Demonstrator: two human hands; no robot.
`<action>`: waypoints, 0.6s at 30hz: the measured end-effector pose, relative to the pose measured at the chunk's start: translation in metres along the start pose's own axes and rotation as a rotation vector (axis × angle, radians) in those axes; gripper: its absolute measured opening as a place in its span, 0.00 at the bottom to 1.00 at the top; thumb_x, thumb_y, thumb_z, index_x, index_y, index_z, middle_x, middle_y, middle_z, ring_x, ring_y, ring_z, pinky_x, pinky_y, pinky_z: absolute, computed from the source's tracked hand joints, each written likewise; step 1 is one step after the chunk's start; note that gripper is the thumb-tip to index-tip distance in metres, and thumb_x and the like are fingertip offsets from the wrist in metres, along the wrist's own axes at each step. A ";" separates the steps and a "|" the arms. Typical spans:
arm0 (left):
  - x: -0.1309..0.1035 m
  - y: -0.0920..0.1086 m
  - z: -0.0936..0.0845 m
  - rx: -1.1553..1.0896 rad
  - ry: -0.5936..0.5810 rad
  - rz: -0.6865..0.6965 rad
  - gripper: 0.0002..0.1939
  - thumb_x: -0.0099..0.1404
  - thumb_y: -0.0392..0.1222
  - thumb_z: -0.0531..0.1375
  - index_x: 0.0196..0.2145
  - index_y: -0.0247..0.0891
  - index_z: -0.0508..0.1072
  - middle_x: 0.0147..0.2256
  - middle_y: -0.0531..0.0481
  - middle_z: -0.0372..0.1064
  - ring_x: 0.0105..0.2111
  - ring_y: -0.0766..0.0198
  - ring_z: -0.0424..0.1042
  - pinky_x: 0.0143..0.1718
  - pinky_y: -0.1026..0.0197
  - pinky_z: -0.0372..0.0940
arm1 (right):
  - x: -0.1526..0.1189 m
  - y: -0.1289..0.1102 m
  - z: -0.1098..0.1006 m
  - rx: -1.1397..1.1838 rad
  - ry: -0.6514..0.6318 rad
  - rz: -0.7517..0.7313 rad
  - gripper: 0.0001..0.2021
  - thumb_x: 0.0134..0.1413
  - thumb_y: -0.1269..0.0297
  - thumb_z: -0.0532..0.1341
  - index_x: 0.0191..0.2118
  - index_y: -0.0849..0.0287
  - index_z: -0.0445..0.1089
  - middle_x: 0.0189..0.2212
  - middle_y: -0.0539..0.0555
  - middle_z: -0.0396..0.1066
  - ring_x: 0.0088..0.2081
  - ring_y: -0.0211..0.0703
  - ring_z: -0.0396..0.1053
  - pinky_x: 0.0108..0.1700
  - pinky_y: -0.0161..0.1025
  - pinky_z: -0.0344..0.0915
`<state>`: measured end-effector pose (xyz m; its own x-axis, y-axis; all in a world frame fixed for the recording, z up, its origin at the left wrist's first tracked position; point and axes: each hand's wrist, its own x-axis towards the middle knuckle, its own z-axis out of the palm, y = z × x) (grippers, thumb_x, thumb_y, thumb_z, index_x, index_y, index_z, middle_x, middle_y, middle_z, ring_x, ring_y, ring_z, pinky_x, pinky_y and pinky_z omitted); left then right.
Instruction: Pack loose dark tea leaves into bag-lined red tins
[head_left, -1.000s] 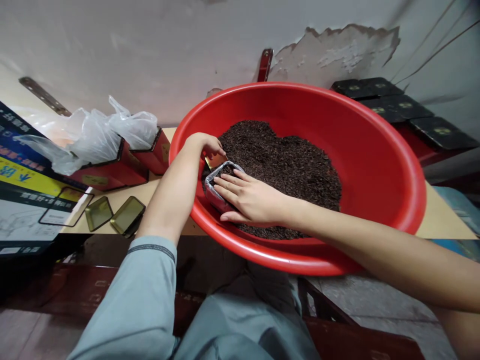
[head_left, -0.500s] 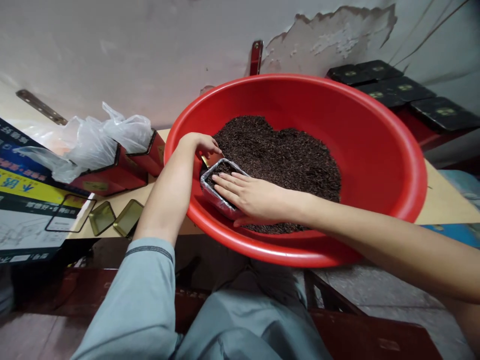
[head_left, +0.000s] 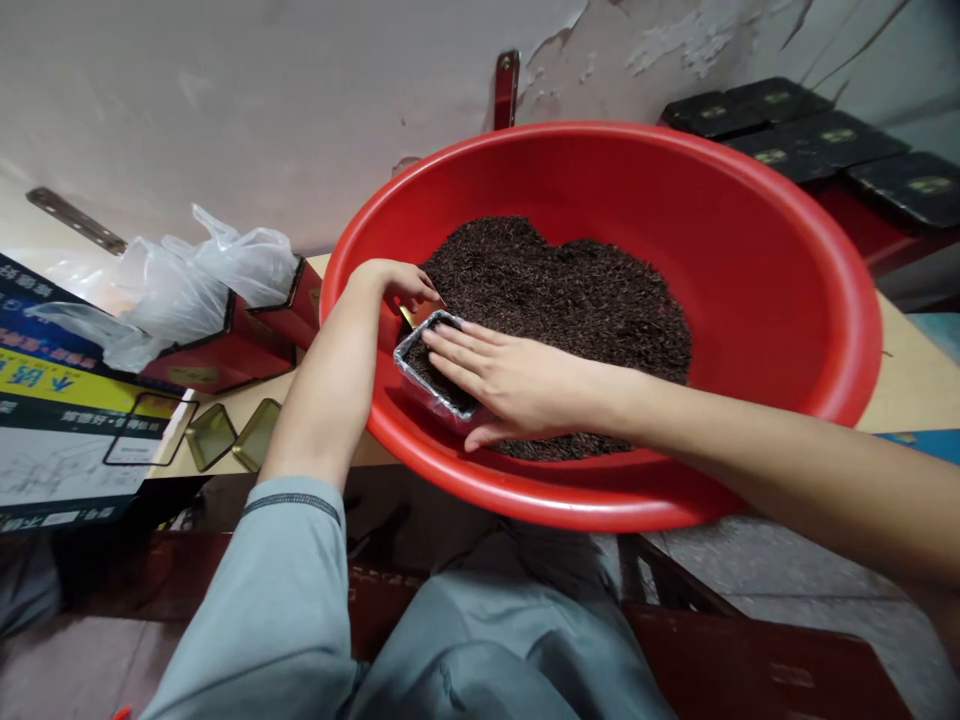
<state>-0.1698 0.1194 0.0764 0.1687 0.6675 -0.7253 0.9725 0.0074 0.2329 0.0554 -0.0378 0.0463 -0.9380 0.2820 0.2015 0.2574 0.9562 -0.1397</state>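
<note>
A tin lined with clear plastic leans inside the red basin, at its near left side. Dark, dry leaf bits that look like loose tea fill its mouth. My right hand lies flat over this opening, fingers stretched out and touching the leaves. Behind the tin, my left hand has its fingers curled at a gold-coloured metal piece, mostly hidden; its thumb is out of sight. A large heap of loose tea covers much of the basin floor.
Red tins topped with plastic bags stand left of the basin, near two shallow gold lids and a dark rectangular frame. Several black-lidded tins stand at the right. A printed carton is at far left; the wall rises behind.
My right hand has shifted slightly over the tin's mouth, staying flat. The left hand keeps its place behind the tin. The whole view has tilted a little.
</note>
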 end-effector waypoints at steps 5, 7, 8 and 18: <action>0.000 -0.001 0.000 -0.012 0.012 0.006 0.33 0.70 0.51 0.59 0.70 0.41 0.66 0.67 0.39 0.68 0.61 0.49 0.73 0.50 0.60 0.73 | 0.011 -0.020 0.001 -0.023 0.107 0.282 0.52 0.64 0.31 0.54 0.76 0.75 0.51 0.76 0.78 0.42 0.77 0.73 0.44 0.73 0.72 0.44; -0.001 -0.001 0.000 -0.014 0.016 0.015 0.33 0.69 0.51 0.60 0.69 0.41 0.68 0.67 0.39 0.68 0.60 0.49 0.73 0.50 0.60 0.74 | 0.018 -0.031 0.004 -0.037 0.135 0.399 0.51 0.64 0.34 0.57 0.76 0.72 0.48 0.77 0.77 0.38 0.77 0.75 0.42 0.71 0.74 0.49; -0.001 -0.001 0.000 -0.016 0.019 0.016 0.33 0.68 0.52 0.60 0.69 0.41 0.69 0.67 0.39 0.68 0.60 0.48 0.74 0.50 0.59 0.74 | 0.020 -0.035 0.006 -0.042 0.125 0.430 0.51 0.63 0.37 0.60 0.77 0.72 0.48 0.77 0.76 0.38 0.77 0.76 0.42 0.71 0.74 0.51; -0.010 0.006 0.002 0.016 0.081 0.095 0.41 0.63 0.59 0.63 0.70 0.43 0.68 0.59 0.40 0.76 0.56 0.47 0.77 0.51 0.57 0.73 | 0.009 -0.005 0.003 0.035 0.159 0.713 0.52 0.53 0.41 0.67 0.77 0.57 0.48 0.70 0.75 0.56 0.62 0.76 0.66 0.55 0.67 0.73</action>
<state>-0.1653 0.1113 0.0835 0.2473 0.7227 -0.6454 0.9553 -0.0706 0.2870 0.0446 -0.0397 0.0458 -0.4992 0.8459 0.1878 0.7830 0.5332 -0.3204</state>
